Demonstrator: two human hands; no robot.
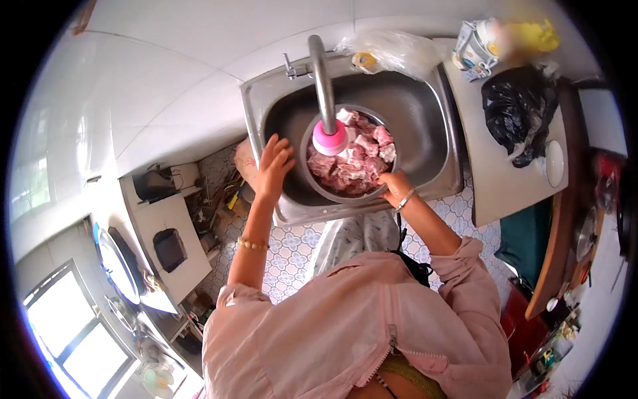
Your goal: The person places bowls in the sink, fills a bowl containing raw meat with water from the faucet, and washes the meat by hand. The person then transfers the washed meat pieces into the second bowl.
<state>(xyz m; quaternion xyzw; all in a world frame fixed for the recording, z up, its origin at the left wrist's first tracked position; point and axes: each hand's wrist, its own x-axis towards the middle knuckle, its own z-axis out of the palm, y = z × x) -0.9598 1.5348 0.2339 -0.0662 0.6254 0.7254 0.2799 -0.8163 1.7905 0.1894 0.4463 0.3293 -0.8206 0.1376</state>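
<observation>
A round metal basin [312, 183] full of raw meat chunks [359, 156] sits in the stainless steel sink [425, 143]. Over it hangs the tap [323, 83], whose pink sprayer head [329, 138] covers part of the meat. My right hand [397, 188] grips the basin's near right rim, thumb on the inside by the meat and the other fingers mostly hidden. At the sink's left edge, my left hand [274, 165] is held with its fingers apart, holding nothing and a little away from the basin.
Behind the sink lies a clear plastic bag [395, 53]. On the counter [492, 193] to the right are a black plastic bag [520, 113], a white bowl [554, 163] and a white printed package [474, 50]. A wooden board edge [555, 259] stands farther right.
</observation>
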